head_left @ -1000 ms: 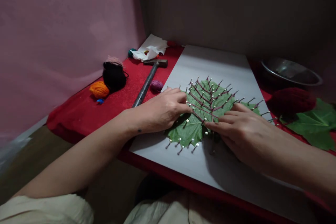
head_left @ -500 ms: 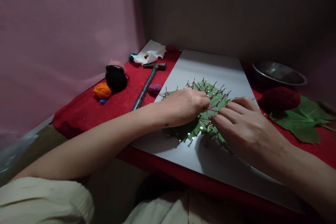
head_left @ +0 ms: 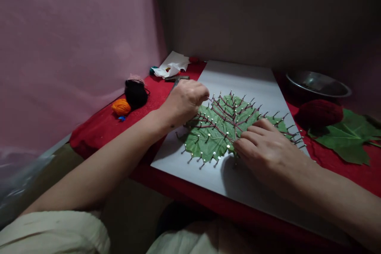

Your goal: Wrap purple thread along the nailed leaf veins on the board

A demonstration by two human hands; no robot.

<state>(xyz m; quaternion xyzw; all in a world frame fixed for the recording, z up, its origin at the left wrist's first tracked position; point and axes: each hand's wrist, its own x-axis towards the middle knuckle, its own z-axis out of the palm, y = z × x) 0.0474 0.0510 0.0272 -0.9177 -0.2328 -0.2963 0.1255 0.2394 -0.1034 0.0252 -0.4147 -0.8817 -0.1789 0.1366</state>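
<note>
White board (head_left: 241,76) on red tabletop (head_left: 98,137)

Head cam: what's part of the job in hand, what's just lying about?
In the job, it seems: left hand, right hand, maroon thread, nails, nailed leaf, white board.

Lying about, apparently: hammer, orange yarn ball, black yarn ball, metal bowl, dark red yarn ball, loose leaf.

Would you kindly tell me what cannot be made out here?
Head view:
Hammer: most of its handle hidden behind the left hand and wrist.
Pinned leaf: partly covered by the right hand.
Right fingers: whether they grip thread, hidden by the hand.
Metal bowl: contents too dim.
Right forearm: cut off by picture edge.
</note>
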